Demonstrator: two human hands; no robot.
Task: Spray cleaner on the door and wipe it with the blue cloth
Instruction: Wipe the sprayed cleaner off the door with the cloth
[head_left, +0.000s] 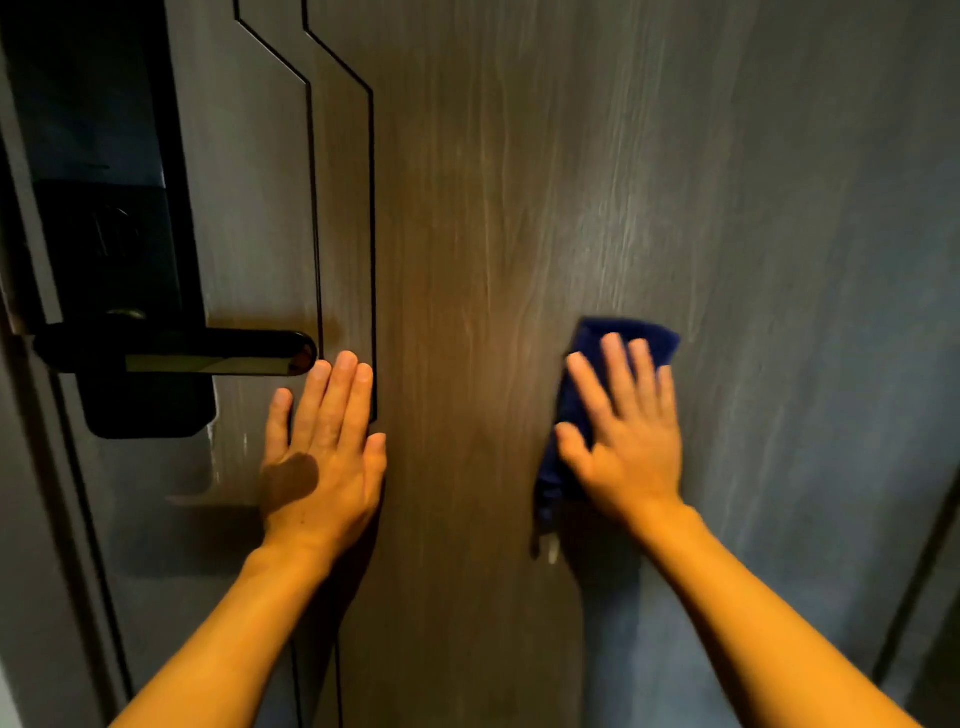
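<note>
A dark wood-grain door (493, 208) fills the view, with two thin black inlaid lines running down its left part. My right hand (626, 431) lies flat with spread fingers on the blue cloth (644, 335), pressing it against the door right of centre. The cloth sticks out above my fingertips and hangs below my thumb. My left hand (324, 447) rests flat on the door with fingers together, just below and right of the handle, holding nothing. No spray bottle is in view.
A black lever handle (176, 353) on a tall black lock plate (104, 208) juts out at the left, its tip close to my left fingertips. The door frame edge (47, 467) runs down the far left. A dark vertical strip (914, 587) shows at the lower right.
</note>
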